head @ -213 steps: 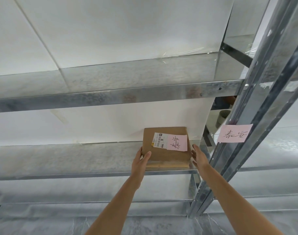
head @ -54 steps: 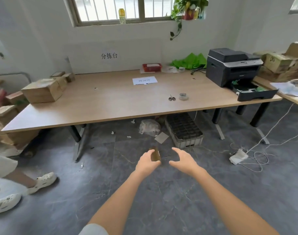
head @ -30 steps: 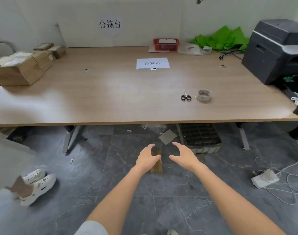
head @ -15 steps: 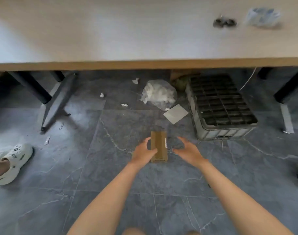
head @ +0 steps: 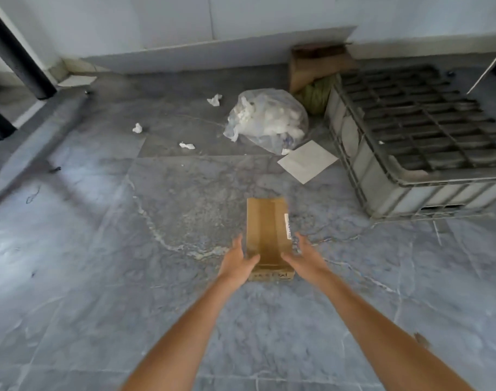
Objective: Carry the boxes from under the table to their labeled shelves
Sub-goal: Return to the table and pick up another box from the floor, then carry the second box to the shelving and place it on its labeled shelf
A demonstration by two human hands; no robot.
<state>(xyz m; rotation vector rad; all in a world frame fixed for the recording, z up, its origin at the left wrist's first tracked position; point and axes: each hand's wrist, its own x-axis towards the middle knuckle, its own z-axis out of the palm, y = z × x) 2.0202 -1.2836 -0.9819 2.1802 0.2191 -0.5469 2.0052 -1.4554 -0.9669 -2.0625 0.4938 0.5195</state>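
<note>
A narrow brown cardboard box [head: 266, 230] with a white label strip on its right edge lies on the grey tile floor under the table. My left hand [head: 236, 259] presses against its near left side, thumb on top. My right hand [head: 303, 256] clasps the near right side, fingers a little blurred. The box rests on the floor between my palms.
A grey plastic crate [head: 382, 179] stands to the right of the box. Beyond it lie a clear bag of white scraps [head: 266, 121], a white sheet [head: 307, 160] and paper bits. An open carton [head: 317, 63] sits by the wall. A black table leg [head: 18, 60] rises at left.
I have left the shelf, walked to the table and bent down under it. My hands, apart from the box half a second ago, have closed in on both of its sides.
</note>
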